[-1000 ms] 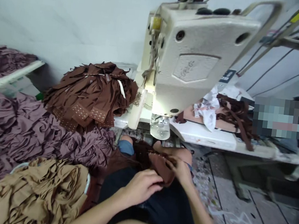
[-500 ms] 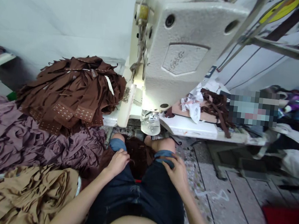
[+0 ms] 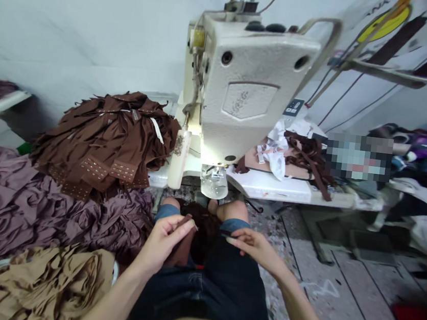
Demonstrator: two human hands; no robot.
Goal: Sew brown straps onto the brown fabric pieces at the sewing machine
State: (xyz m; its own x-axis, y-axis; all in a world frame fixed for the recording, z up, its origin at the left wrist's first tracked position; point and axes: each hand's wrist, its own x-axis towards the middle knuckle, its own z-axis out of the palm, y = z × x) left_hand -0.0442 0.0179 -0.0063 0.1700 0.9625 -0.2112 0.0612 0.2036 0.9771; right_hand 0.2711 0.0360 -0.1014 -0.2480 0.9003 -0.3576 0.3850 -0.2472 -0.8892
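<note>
While pinched in the left hand (image 3: 161, 242), a brown fabric strip (image 3: 179, 252) stands near-upright over the lap, tip leaning right.
Right hand (image 3: 255, 249): fingers extended, near the strip, grip unclear; counter (image 3: 272, 188) edge well ahead.

Reach from the lap toward 12 o'clock was obstructed by the sewing machine head (image 3: 240, 91); at 10 o'clock by the brown fabric pile (image 3: 102, 152); at 9 o'clock by mauve cloth (image 3: 38, 212). Passage was noted at 3 o'clock above the plank floor (image 3: 340, 267).

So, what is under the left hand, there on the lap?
A brown fabric strip runs from the left hand down over dark denim shorts, beside a dark brown fabric heap. The hand covers whatever lies directly under its palm.
</note>
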